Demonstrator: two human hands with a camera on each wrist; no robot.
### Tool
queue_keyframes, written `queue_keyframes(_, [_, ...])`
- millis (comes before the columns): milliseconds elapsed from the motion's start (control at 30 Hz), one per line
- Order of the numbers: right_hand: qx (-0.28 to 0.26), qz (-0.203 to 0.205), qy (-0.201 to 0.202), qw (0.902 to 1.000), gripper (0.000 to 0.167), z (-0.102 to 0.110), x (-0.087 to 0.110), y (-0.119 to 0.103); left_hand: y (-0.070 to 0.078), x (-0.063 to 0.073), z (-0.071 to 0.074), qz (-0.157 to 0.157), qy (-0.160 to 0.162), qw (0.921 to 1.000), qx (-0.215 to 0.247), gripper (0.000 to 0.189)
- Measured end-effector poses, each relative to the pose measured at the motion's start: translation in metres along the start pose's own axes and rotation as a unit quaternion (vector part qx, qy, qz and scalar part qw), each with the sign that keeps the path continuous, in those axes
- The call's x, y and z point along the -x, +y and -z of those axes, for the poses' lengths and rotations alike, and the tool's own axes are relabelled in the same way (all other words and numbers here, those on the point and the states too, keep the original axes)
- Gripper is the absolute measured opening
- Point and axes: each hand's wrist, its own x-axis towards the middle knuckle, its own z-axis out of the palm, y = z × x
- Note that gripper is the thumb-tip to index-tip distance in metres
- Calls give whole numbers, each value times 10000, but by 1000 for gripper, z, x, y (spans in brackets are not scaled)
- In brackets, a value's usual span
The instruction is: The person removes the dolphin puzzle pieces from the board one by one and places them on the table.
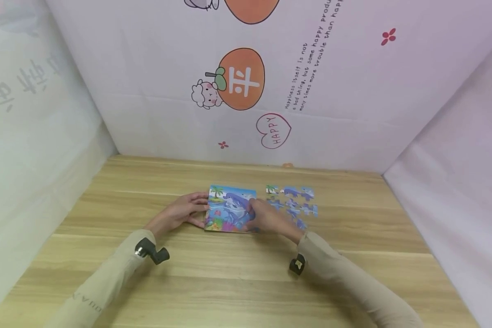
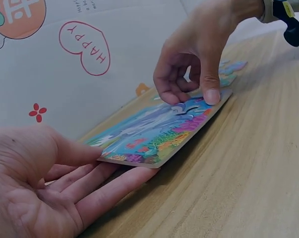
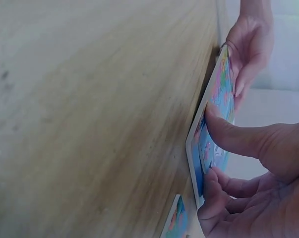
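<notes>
A dolphin jigsaw puzzle (image 1: 226, 214) in a flat board lies at the middle of the table. My left hand (image 1: 183, 210) holds the board's left edge; in the left wrist view its thumb is over the edge and its fingers are underneath. Over the board's right side is my right hand (image 1: 268, 217). In the right wrist view its thumb and fingers pinch a puzzle piece (image 3: 205, 148), slightly raised from the board with a blue area showing beneath. The fingers partly hide that piece.
Several loose puzzle pieces (image 1: 292, 205) lie to the right of the board, some behind the right forearm. White printed cloth (image 1: 332, 136) rises behind the wooden table (image 1: 229, 282) and along both sides.
</notes>
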Motion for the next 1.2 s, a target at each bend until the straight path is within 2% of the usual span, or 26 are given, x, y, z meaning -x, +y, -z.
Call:
queue_keyframes(167, [-409, 97, 30, 9991, 41, 0, -1, 2, 1, 2, 4, -8, -144, 9997, 190, 63])
queue_keyframes(333, [-1001, 276, 96, 9945, 29, 1, 0, 8, 0, 0, 5, -19, -143, 9998, 104, 64])
queue_keyframes(433, [-1293, 563, 197, 9898, 24, 1, 0, 12, -2, -1, 4, -12, -74, 10000, 41, 65])
queue_keyframes(567, [-1738, 1042, 444, 9782, 17, 2, 1, 19, -2, 0, 3, -38, -6, 9999, -106, 65])
queue_keyframes(633, [-1994, 1097, 551, 9722, 18, 5, 3, 24, -2, 0, 3, -14, 50, 9999, -135, 64])
queue_keyframes(833, [-2579, 500, 632, 9628, 28, 26, 20, 44, -1, 1, 4, 40, 57, 9999, -98, 66])
queue_keyframes(1033, [-2644, 223, 954, 9594, 32, 47, 37, 74, 2, 4, 7, 72, 8, 10000, -37, 66])
queue_keyframes(1200, [-2699, -207, 1180, 9554, 34, 61, 57, 96, 2, 3, 3, 169, 68, 9998, 8, 66])
